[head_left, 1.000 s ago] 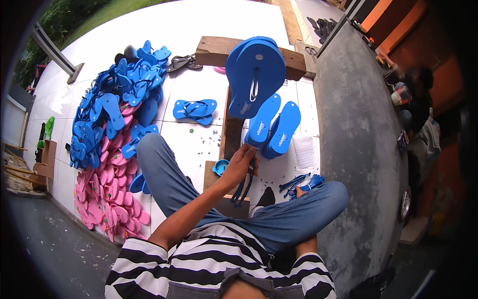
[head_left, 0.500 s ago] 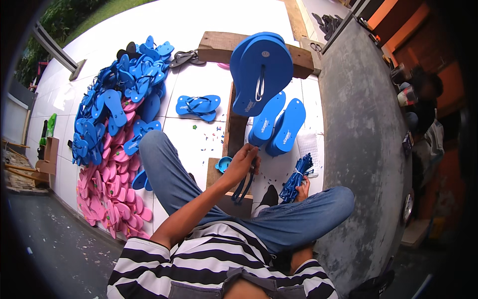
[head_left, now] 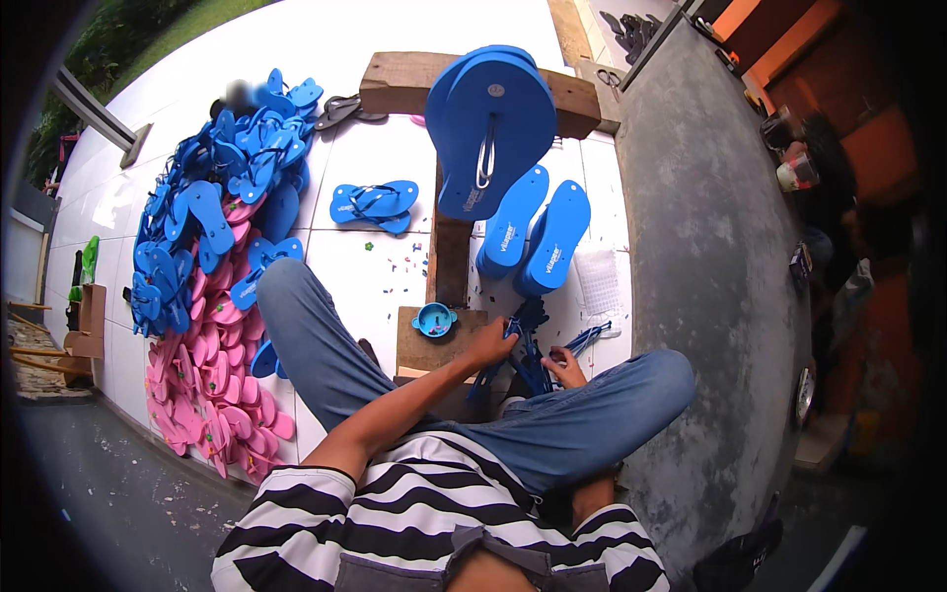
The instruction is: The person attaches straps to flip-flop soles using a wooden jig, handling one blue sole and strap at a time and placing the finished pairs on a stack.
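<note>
Your left hand (head_left: 490,345) has moved right onto the straps (head_left: 528,345). Both hands grip them: right hand (head_left: 565,367) beside the block's (head_left: 429,347) right edge.

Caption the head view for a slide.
Seated person's left hand and right hand handle blue sandal straps beside blue soles and sandal piles.

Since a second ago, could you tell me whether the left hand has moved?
Yes. The left hand has shifted to the person's right, off the small blue bowl on the wooden block and onto the bundle of blue straps beside the right hand.
</note>
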`<state>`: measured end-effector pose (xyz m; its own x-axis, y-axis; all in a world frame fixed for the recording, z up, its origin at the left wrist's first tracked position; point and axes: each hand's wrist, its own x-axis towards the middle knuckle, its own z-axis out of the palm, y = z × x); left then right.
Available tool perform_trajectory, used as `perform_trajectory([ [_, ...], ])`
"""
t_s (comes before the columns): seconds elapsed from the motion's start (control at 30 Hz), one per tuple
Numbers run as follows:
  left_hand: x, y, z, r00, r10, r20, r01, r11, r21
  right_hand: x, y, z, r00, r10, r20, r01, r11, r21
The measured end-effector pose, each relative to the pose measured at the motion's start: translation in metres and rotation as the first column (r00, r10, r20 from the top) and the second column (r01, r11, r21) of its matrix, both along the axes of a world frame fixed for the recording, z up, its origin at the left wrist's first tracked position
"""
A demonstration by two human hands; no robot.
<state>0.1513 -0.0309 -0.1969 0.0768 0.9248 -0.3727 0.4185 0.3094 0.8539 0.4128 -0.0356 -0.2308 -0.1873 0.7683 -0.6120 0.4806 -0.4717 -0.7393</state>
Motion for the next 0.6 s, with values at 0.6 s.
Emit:
perform_trajectory([
  [0.6,0.028,0.007,-0.015,0.773,-0.279,-0.570,0.324,0.946,-0.023,0.001,-0.007,-0.043,0.924,-0.209,-0.321,0.141,0.965,-0.223],
])
